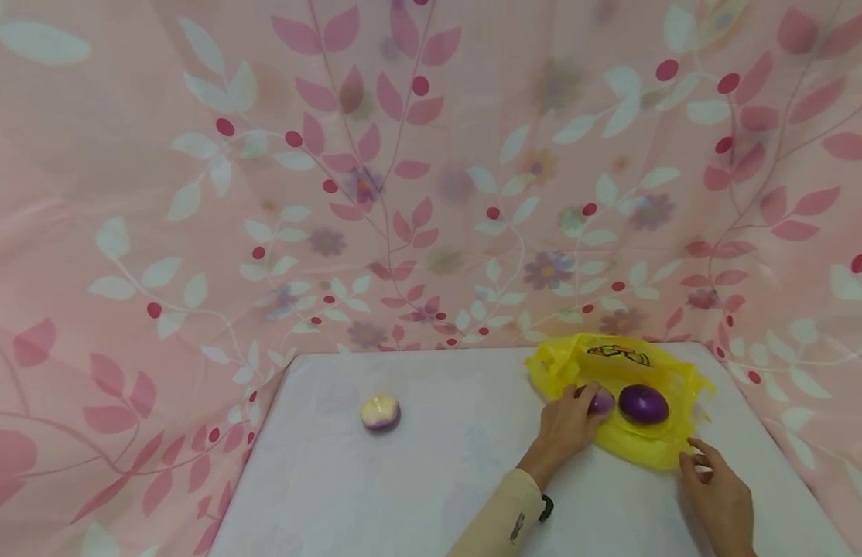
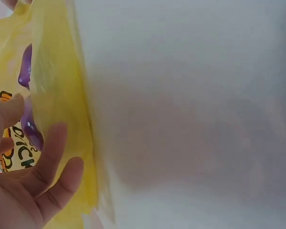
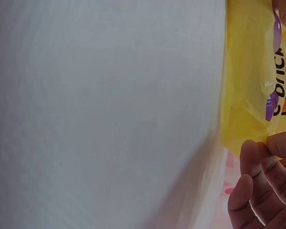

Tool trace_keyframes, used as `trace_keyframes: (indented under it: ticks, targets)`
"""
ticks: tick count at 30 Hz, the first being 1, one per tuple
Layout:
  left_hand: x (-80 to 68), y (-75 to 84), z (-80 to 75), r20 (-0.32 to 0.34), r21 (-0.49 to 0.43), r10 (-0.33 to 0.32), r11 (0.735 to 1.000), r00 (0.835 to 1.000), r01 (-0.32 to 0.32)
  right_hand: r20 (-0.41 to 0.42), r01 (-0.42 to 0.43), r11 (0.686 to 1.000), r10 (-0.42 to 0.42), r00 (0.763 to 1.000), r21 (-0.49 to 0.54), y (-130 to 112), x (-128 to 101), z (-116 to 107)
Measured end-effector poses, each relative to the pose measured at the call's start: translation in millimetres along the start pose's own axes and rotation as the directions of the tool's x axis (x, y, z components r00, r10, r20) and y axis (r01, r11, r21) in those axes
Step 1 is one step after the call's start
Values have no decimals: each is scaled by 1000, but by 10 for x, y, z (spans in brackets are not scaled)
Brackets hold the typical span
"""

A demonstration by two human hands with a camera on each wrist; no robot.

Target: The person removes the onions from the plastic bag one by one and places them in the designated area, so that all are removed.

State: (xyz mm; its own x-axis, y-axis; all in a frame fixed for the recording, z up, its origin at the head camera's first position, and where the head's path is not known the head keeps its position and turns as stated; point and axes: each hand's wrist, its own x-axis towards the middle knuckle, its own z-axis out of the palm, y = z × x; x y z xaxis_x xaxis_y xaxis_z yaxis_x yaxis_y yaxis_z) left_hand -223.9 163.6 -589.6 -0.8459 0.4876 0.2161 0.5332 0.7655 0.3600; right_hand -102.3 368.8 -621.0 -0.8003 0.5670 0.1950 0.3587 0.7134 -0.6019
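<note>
A yellow plastic bag (image 1: pixel 629 363) lies crumpled at the right side of the white table (image 1: pixel 459 480). A round dark purple onion (image 1: pixel 643 404) rests in the bag. My left hand (image 1: pixel 586 404) reaches in from the left and grips a smaller purple onion (image 1: pixel 602 401) at the bag's left edge; in the left wrist view that purple piece (image 2: pixel 31 129) shows between thumb and fingers against the yellow plastic (image 2: pixel 62 95). My right hand (image 1: pixel 690 456) pinches the bag's near right edge (image 3: pixel 248 129). A pale, white-and-purple onion (image 1: pixel 380 411) sits alone at the table's left.
A pink cloth with a leaf and flower print (image 1: pixel 403 193) hangs behind and around the table. The table's left edge (image 1: pixel 253 456) runs beside the pale onion.
</note>
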Motion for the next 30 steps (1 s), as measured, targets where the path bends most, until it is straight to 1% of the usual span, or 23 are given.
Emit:
trace_keyframes:
  ticks: [3,6,9,14,18,21,23,26,30]
  targets:
    - [19,27,9,64,14,-28,1000,998,27,11,-10,1000,10,1000,-6,-7,-1,10]
    - [27,51,22,111,27,-45,999,993,42,15,-17,1000,17,1000,-7,-16,-6,11]
    - [31,75,34,129,41,-65,997,990,60,25,-21,1000,21,999,-3,-22,-9,7]
    - [31,109,27,122,17,-82,997,989,81,28,-14,1000,14,1000,1,-34,-9,4]
    - [36,139,27,114,-15,-108,994,988,110,33,-8,1000,8,999,-3,-39,-3,4]
    - [51,163,61,101,-5,-122,992,987,123,38,-13,1000,13,999,-9,-37,0,5]
    - [59,173,83,91,11,-121,993,988,120,40,-15,1000,16,999,-13,-36,-1,9]
    - [63,170,113,91,27,-128,992,988,126,52,-27,1000,28,998,-15,-47,-2,8]
    - [59,143,130,100,10,-127,992,987,126,46,-17,1000,18,999,-9,-45,4,-3]
